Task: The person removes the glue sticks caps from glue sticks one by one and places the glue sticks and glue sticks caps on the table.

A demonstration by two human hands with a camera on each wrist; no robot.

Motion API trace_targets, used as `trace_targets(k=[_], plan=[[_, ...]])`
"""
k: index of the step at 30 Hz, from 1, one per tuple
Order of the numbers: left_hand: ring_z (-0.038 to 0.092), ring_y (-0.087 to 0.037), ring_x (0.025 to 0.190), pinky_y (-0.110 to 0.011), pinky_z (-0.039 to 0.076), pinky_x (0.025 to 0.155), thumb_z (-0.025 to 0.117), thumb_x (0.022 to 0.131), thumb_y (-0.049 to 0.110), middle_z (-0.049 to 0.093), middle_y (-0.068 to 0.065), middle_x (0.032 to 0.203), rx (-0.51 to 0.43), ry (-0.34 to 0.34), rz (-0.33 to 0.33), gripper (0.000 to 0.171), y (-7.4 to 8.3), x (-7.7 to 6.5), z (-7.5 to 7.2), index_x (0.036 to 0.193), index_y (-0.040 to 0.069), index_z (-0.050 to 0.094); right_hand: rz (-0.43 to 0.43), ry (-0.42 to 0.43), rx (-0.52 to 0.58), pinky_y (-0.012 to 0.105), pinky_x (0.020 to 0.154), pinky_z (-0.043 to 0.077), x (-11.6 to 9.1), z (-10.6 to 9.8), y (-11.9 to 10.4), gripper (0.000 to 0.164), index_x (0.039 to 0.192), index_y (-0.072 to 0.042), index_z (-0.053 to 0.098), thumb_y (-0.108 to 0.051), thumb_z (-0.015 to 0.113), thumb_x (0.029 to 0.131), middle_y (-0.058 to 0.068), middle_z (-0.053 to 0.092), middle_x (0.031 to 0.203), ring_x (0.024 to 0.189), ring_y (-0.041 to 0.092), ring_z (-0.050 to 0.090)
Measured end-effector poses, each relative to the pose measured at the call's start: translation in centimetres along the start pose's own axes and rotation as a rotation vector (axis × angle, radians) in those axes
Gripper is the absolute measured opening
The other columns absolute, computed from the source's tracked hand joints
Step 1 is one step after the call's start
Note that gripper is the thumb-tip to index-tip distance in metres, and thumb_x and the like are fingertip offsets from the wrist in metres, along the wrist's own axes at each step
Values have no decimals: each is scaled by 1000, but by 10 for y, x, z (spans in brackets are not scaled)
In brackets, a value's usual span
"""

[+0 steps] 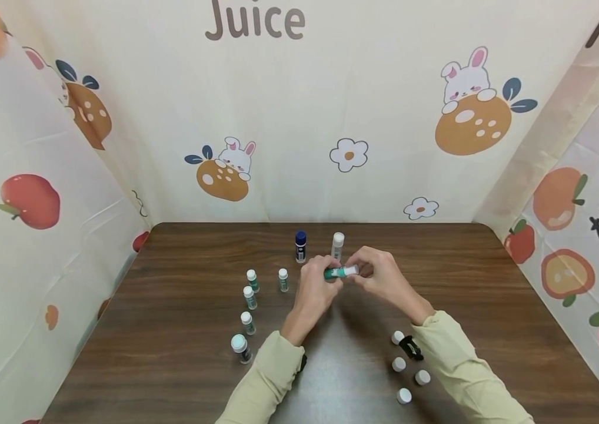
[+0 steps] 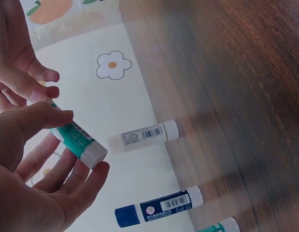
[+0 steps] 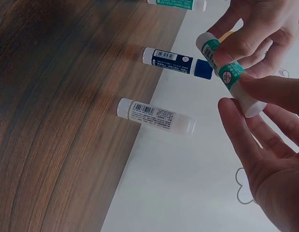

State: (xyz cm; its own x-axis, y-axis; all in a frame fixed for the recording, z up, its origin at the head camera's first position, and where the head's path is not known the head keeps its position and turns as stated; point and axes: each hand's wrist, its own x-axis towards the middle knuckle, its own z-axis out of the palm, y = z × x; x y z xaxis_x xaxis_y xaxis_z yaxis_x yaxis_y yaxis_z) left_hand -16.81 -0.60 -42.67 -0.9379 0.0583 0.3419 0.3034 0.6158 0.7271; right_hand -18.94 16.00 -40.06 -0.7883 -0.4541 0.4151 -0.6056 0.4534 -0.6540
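Above the back middle of the table, my left hand point(image 1: 313, 287) grips a green-labelled glue stick point(image 1: 335, 273) around its body. With thumb and fingers, my right hand point(image 1: 384, 280) pinches the white cap point(image 3: 250, 105) on the stick's other end. The cap sits against the green label in the right wrist view. Just behind the hands stand a white glue stick point(image 1: 338, 240), its lower part partly covered by them in the head view, and a blue-capped glue stick point(image 1: 300, 247).
Several smaller green-labelled glue sticks point(image 1: 253, 281) with white caps stand left of the hands. A larger one point(image 1: 241, 348) stands nearest the front. Several loose white caps point(image 1: 404, 396) lie by the right forearm. A printed curtain point(image 1: 299, 118) hangs behind the wooden table point(image 1: 172, 353).
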Motion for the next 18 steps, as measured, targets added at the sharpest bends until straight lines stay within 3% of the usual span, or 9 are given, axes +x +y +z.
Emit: trace_targets(k=[4,8,18], plan=[[60,-21,87,-32,51,77,76,74,4,65,-3,94,-9,-3,2,21,1,-1,-1,94,9,69,15,-12,-10,27,63,54,-1,-3,-3,21,87,-4,67,10,74,72,3,62,83,70,14,58],[60,-19,84,-31,51,75,76,74,2,65,-2,91,-42,0,-15,21,0,-2,-5,93,8,69,19,-13,-14,30,62,55,-2,-9,-6,23,87,-5,67,11,74,72,2,61,83,70,14,58],[61,-17,75,-30,51,69,73,69,-2,64,-2,83,-106,70,-37,22,-6,-10,-16,86,9,67,0,-5,-78,29,59,54,-6,-21,-12,23,86,-5,68,10,75,70,2,60,82,69,15,58]])
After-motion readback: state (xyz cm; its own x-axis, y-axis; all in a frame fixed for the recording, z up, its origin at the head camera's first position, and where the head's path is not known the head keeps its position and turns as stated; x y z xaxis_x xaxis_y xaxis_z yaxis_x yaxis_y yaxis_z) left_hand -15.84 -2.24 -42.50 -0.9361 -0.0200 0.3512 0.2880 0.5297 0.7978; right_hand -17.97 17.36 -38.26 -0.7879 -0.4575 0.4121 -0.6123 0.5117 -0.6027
